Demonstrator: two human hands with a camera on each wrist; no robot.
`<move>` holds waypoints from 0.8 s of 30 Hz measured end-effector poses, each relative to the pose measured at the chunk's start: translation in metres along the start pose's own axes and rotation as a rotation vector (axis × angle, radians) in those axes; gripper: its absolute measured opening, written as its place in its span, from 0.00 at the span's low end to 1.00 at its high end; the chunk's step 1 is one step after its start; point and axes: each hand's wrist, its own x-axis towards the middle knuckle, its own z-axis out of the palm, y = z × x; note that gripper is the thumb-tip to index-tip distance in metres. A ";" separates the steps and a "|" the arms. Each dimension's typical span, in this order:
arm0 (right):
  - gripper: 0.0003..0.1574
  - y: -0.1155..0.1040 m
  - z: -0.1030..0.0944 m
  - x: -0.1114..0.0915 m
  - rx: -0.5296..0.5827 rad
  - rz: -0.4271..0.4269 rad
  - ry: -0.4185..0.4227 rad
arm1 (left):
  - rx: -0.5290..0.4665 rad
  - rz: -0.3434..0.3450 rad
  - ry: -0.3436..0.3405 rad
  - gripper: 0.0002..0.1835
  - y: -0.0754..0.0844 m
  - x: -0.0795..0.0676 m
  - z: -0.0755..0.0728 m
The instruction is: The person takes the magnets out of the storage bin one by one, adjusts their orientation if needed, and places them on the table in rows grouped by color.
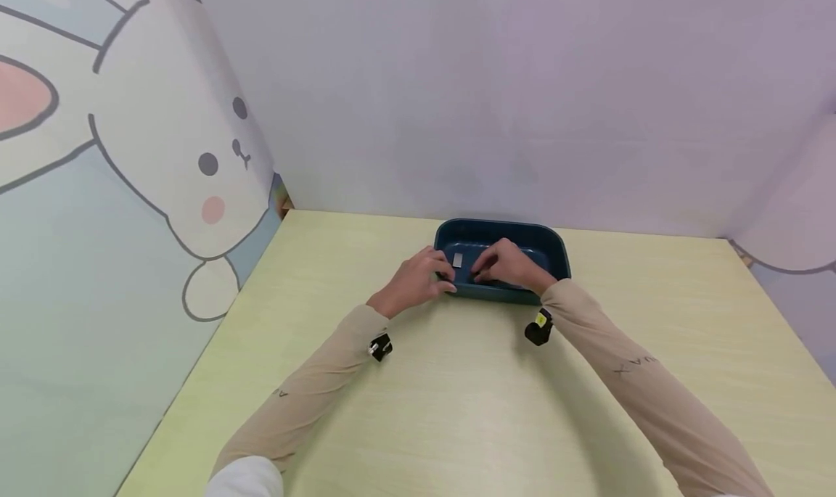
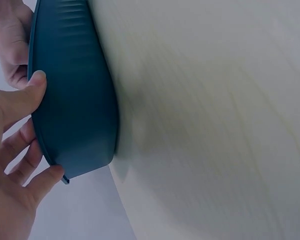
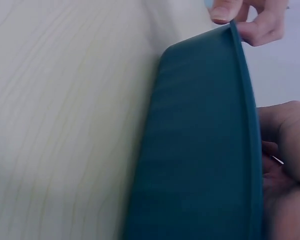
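A dark blue rectangular plastic container [image 1: 503, 294] with rounded corners sits near the far edge of the table. My left hand [image 1: 421, 279] grips its near left corner. In the left wrist view the thumb [image 2: 37, 82] lies on the near rim and a fingertip presses the rim further along. My right hand [image 1: 509, 265] reaches over the near wall, fingers bent down inside. A small dark thing [image 1: 475, 275] shows at its fingertips; I cannot tell what it is. Left of those fingers, a small pale rectangular piece [image 1: 458, 260] lies on the container's floor.
The pale wood-grain table [image 1: 418, 410] stretches toward me and to both sides. Behind the container rises a plain light wall [image 1: 457, 105]. A wall with a cartoon rabbit [image 1: 170, 141] borders the left side.
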 end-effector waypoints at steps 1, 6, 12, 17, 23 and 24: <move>0.07 0.000 -0.001 -0.001 0.017 0.001 0.006 | 0.001 0.000 0.001 0.10 -0.001 0.000 0.000; 0.09 -0.004 -0.004 -0.009 0.067 -0.018 0.037 | -0.002 -0.004 0.001 0.10 -0.003 -0.002 -0.001; 0.12 -0.008 -0.005 -0.016 0.124 -0.032 0.033 | 0.000 -0.006 0.005 0.10 -0.004 -0.002 -0.001; 0.14 -0.012 -0.008 -0.023 0.115 0.005 0.053 | 0.002 -0.004 0.004 0.10 -0.004 -0.002 -0.001; 0.15 -0.012 -0.013 -0.034 0.109 0.015 0.081 | 0.007 0.010 -0.004 0.08 -0.001 -0.001 -0.001; 0.15 -0.012 -0.013 -0.036 0.119 0.023 0.085 | 0.012 0.011 -0.005 0.08 -0.001 -0.001 -0.001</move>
